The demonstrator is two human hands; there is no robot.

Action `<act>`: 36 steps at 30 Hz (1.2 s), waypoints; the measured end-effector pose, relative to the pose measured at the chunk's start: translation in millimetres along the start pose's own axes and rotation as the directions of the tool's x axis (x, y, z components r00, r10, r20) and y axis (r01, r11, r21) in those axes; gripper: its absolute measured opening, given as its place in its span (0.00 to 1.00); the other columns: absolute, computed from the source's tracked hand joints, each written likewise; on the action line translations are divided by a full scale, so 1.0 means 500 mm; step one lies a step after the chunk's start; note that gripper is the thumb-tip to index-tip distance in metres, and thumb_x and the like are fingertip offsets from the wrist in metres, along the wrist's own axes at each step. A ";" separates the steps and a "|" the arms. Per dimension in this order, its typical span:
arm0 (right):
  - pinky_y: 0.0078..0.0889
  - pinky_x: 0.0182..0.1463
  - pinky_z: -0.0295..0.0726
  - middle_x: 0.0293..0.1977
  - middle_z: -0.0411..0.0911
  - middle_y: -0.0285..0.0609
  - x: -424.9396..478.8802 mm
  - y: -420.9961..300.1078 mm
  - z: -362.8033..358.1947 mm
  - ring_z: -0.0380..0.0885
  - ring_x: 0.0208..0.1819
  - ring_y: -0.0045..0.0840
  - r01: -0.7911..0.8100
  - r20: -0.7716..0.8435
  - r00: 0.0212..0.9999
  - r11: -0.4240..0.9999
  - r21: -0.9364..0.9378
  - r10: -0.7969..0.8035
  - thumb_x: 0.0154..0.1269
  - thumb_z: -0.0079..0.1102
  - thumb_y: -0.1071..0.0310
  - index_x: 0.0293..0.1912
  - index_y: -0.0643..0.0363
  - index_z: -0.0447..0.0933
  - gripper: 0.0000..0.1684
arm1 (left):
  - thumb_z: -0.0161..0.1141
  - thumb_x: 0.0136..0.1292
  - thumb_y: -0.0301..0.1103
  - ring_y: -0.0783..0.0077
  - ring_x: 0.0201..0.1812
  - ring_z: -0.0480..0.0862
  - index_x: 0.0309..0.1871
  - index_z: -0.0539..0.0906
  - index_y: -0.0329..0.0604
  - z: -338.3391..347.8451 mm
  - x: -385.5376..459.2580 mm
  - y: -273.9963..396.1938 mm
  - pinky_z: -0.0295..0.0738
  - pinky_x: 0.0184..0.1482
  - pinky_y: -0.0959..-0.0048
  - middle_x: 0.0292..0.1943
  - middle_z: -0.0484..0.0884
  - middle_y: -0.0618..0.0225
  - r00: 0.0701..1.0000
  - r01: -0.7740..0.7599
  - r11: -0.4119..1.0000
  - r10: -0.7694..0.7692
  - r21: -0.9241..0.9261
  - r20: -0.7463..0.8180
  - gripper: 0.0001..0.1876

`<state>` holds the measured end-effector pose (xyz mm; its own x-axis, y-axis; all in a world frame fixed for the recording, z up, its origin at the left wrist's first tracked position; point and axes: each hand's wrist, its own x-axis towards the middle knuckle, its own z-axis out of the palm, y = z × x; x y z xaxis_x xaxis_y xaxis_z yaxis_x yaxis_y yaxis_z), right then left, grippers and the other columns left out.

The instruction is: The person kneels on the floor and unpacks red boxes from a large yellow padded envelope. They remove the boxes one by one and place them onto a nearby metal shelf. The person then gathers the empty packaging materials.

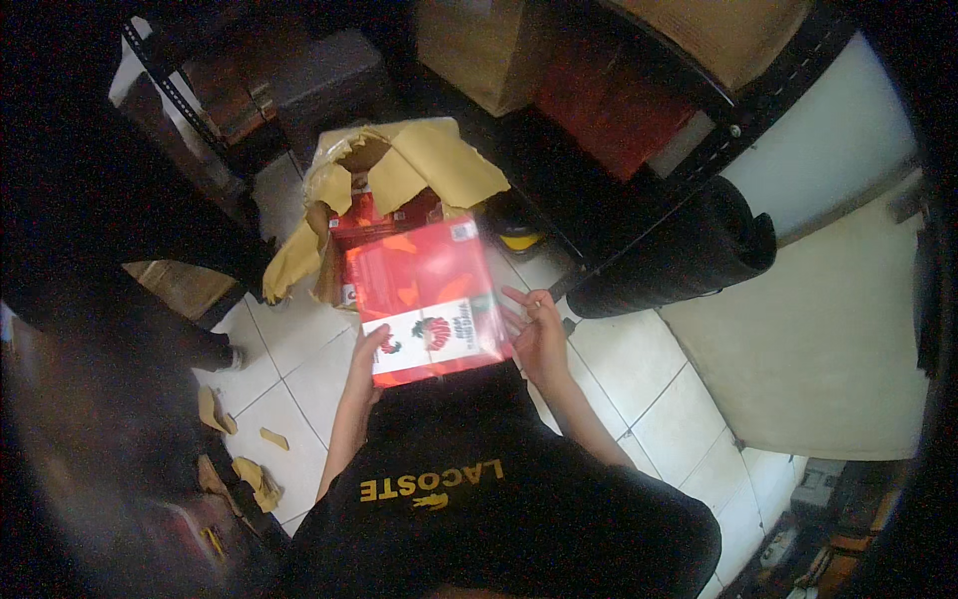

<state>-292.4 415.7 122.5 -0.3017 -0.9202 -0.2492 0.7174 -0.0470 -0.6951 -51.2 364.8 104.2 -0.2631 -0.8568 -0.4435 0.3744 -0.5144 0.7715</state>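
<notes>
A flat red printed pack (pixel 419 299) with a white band and orange shapes is held before my chest. My left hand (pixel 367 359) grips its left edge, thumb on the upper face and fingers hidden beneath. Beside the right edge, my right hand (pixel 544 341) has its fingers spread; whether its palm touches the pack's corner I cannot tell. Just beyond stands a carton wrapped in torn brown paper (pixel 441 165), its top ripped open. Inside it are more red printed packs (pixel 363 213), partly hidden by the one I hold.
Torn paper scraps (pixel 258 483) lie on the white tiled floor (pixel 299 419) at left. A dark roll (pixel 681 251) leans by a black metal shelf frame (pixel 718 142) at right. Boxes (pixel 479 52) stand at the back. A yellow-and-black object (pixel 520 239) sits near the carton.
</notes>
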 end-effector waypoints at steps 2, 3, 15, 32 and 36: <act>0.21 0.31 0.73 0.21 0.64 0.33 0.016 -0.014 -0.017 0.67 0.23 0.18 0.028 -0.135 0.990 1.000 -0.014 -0.029 0.57 0.40 0.74 0.26 0.56 0.62 0.05 | 0.54 0.59 0.40 0.68 0.43 0.79 0.55 0.67 0.35 -0.020 -0.001 -0.003 0.75 0.47 0.68 0.44 0.77 0.60 1.000 -0.003 0.997 0.001 -0.073 -0.024 0.24; 0.19 0.27 0.67 0.19 0.61 0.31 0.024 -0.028 -0.030 0.62 0.20 0.17 0.030 -0.100 0.995 0.999 -0.018 -0.032 0.56 0.41 0.74 0.24 0.55 0.61 0.06 | 0.53 0.59 0.41 0.66 0.42 0.80 0.53 0.69 0.35 -0.026 0.002 -0.007 0.75 0.47 0.66 0.43 0.78 0.59 0.999 -0.019 0.992 0.015 -0.122 -0.030 0.23; 0.20 0.36 0.67 0.45 0.72 0.41 0.018 -0.009 -0.065 0.70 0.40 0.19 -0.283 0.214 0.869 0.804 -0.522 0.445 0.65 0.40 0.38 0.55 0.63 0.64 0.37 | 0.56 0.58 0.40 0.67 0.44 0.78 0.56 0.67 0.36 -0.038 0.006 -0.019 0.74 0.47 0.70 0.44 0.76 0.61 0.999 -0.010 0.996 0.006 -0.092 -0.037 0.26; 0.32 0.44 0.71 0.50 0.71 0.40 0.202 -0.109 -0.005 0.70 0.49 0.30 -0.136 0.142 0.984 0.965 0.225 0.106 0.57 0.53 0.56 0.53 0.53 0.67 0.25 | 0.48 0.60 0.60 0.60 0.66 0.56 0.66 0.49 0.31 0.300 0.238 0.152 0.47 0.66 0.68 0.66 0.53 0.51 0.905 -0.373 0.865 0.260 0.337 0.337 0.45; 0.29 0.36 0.71 0.46 0.73 0.37 0.359 -0.089 -0.079 0.71 0.44 0.26 0.003 0.125 0.992 0.977 0.215 -0.030 0.58 0.53 0.54 0.50 0.52 0.68 0.22 | 0.45 0.60 0.62 0.59 0.70 0.48 0.69 0.44 0.37 0.309 0.326 0.132 0.47 0.67 0.66 0.69 0.47 0.51 0.906 -0.412 0.757 0.283 0.507 0.314 0.46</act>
<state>-403.3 267.7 82.2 -0.2425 -0.9597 -0.1423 0.8347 -0.1316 -0.5348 -206.7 197.2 153.2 -0.4116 -0.9105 -0.0402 -0.0593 -0.0173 0.9981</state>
